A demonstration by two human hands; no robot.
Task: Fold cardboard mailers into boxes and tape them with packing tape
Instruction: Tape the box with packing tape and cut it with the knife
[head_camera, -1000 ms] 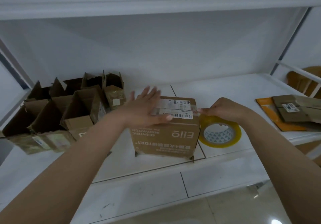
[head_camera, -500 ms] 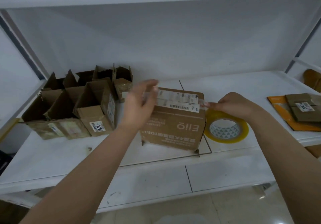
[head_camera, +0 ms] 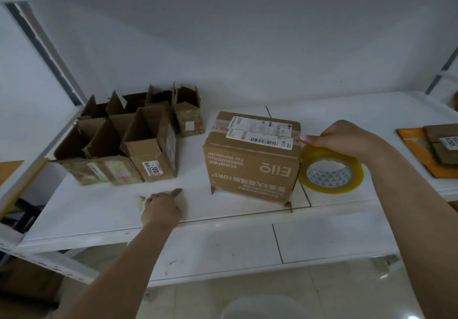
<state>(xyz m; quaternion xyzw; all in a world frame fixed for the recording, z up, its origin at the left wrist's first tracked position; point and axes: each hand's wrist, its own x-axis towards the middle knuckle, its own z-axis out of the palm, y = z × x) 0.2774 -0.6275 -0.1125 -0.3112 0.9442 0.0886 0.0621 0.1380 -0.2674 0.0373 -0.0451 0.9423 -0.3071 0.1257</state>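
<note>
A closed brown cardboard box with white shipping labels on top stands in the middle of the white shelf. My right hand pinches the strip of packing tape at the box's top right edge. The yellowish tape roll hangs just below that hand, against the box's right side. My left hand is down on the shelf to the left of the box, blurred. A small pale scrap lies at its fingertips, and I cannot tell whether the hand holds anything.
Several open, folded cardboard boxes stand grouped at the back left of the shelf. Flat mailers, brown on orange, lie at the far right. A white wall closes the back and another shelf runs overhead.
My left hand left the top of the box and dropped to the shelf on its left. My right hand stays at the box's right edge, pinching the tape.
</note>
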